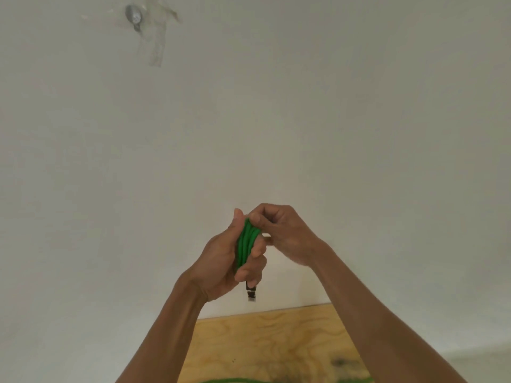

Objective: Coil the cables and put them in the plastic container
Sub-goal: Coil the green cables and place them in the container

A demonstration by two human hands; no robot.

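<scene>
Both arms reach up from the bottom edge toward the middle of the frame, and the hands meet just below centre, in front of a plain white wall. The left hand is curled around a bundle of green cable, folded into several side-by-side loops that stand nearly upright in the palm. The thumb is pressed against the bundle's left side and the fingers wrap over its right side, so the grip is closed on the coil. A dark connector with a metal tip hangs out from below that fist, pointing down.

The right hand sits just to the right and slightly higher, its fingers bent inward, the fingertips pinching the top of the green loops. So both hands are closed on the same cable.

Below the hands, in the lower middle of the frame, a light plywood surface with wavy grain shows between the forearms. At its bottom edge a strip of something green just peeks in; I cannot tell what it is.

In the upper left, a small round metal fitting sits on the wall beside a patch of clear tape.
</scene>
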